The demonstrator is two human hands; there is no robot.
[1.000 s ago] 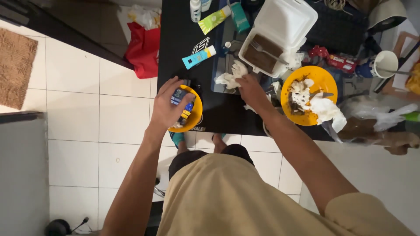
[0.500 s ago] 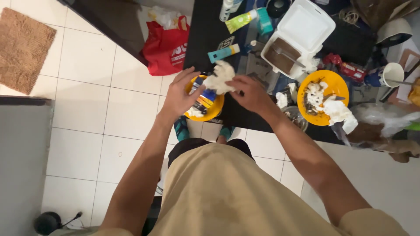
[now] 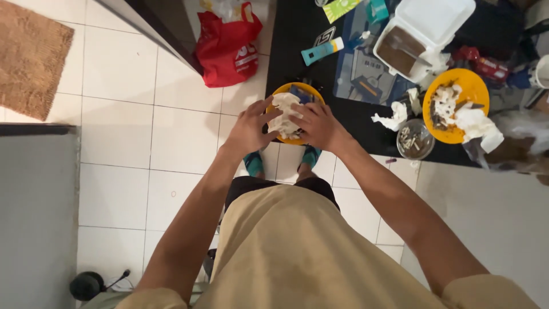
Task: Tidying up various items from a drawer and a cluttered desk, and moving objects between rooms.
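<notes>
Your left hand [image 3: 250, 129] and right hand [image 3: 320, 127] are both curled loosely around a crumpled white tissue [image 3: 285, 113], pressing it into the small yellow plate [image 3: 277, 94] at the near left corner of the black table [image 3: 297, 34]. The fingers are half closed, touching tissue and plate rim. A blue packet [image 3: 298, 93] lies in the plate beneath. Another tissue wad [image 3: 392, 119], a glass bowl [image 3: 415, 139] and a larger yellow plate [image 3: 474, 91] sit along the near edge to the right; a foam box [image 3: 426, 28] stands farther back. Half a second ago the tissue was lifted above the plate; now it is down in it.
</notes>
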